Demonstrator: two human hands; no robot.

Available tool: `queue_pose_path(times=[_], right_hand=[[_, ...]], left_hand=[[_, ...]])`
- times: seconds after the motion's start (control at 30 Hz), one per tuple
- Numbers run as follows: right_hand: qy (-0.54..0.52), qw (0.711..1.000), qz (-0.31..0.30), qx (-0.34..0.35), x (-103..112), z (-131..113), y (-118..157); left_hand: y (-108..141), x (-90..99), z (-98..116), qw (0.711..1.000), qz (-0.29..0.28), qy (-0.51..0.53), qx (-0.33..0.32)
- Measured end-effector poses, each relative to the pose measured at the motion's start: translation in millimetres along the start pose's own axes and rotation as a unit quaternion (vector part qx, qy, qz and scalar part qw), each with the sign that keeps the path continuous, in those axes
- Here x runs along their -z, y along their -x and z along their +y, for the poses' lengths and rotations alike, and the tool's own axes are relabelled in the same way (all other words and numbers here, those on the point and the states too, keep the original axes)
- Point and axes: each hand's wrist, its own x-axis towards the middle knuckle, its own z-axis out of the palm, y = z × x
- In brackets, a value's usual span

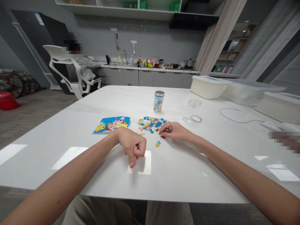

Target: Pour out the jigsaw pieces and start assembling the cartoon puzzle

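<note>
Many knobbed jigsaw pieces (153,124), glossy table (178,175), left hand (131,143) clenched, right hand (176,131) beside them, grip unclear

Grey wall (93,34) | dark fridge (52,34), left | white chair (78,70) | grey cabinets (150,76) | grey-brown floor (42,109)

Far side of puzzle pieces (152,124) obstructed by can (158,102); left side, by picture sheet (113,125). Gap left between can and clear jar (194,108). Far right blocked by boxes (207,88).
</note>
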Motion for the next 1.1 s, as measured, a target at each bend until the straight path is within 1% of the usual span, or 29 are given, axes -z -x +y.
queue_pose_path(times=[0.03,0.07,0.1,0.13,0.17,0.2,0.23,0.37,0.47,0.6,0.67,0.8,0.97,1.1], right_hand=[[0.002,1.000,0.002,-0.001,0.4,-0.2,0.0],[0.003,1.000,0.004,-0.005,1.1,-0.7,0.0],[0.005,1.000,0.005,-0.006,2.0,-1.5,0.2],[0.009,1.000,0.008,-0.007,3.0,-2.4,0.4],[0.013,1.000,0.011,-0.006,4.1,-3.3,0.7],[0.019,1.000,0.015,-0.005,5.2,-4.1,1.0],[0.025,1.000,0.019,-0.005,6.0,-4.6,1.2],[0.043,0.999,0.026,-0.006,6.3,-3.4,1.6],[0.056,0.998,0.027,0.006,4.4,-1.9,2.3],[0.098,0.993,0.044,0.057,3.4,-3.0,5.0],[0.124,0.987,0.054,0.082,4.0,-4.1,6.2],[0.158,0.980,0.062,0.105,5.4,-3.8,6.4],[0.219,0.963,0.086,0.134,7.2,1.1,1.0],[0.279,0.942,0.116,0.145,7.4,3.3,-4.5]], left_hand=[[-0.8,-0.2,0.3,0.999,0.040,0.008,-0.020],[-2.8,0.0,0.5,0.992,0.112,0.003,-0.050],[-5.6,0.5,0.5,0.976,0.202,-0.012,-0.084],[-8.9,1.3,0.2,0.951,0.285,-0.034,-0.116],[-12.1,2.3,-0.3,0.926,0.346,-0.057,-0.139],[-14.9,3.5,-1.1,0.908,0.383,-0.080,-0.151],[-17.0,4.6,-2.0,0.897,0.402,-0.100,-0.155],[-19.9,8.0,-6.2,0.887,0.419,-0.147,-0.124],[-21.8,9.4,-9.5,0.892,0.407,-0.168,-0.099],[-26.2,11.8,-16.3,0.908,0.365,-0.192,-0.066],[-27.7,13.3,-20.2,0.909,0.362,-0.198,-0.055],[-29.6,15.4,-24.9,0.907,0.364,-0.207,-0.041],[-32.6,18.3,-27.0,0.901,0.370,-0.226,-0.024],[-34.4,22.8,-30.2,0.907,0.353,-0.227,-0.030]])
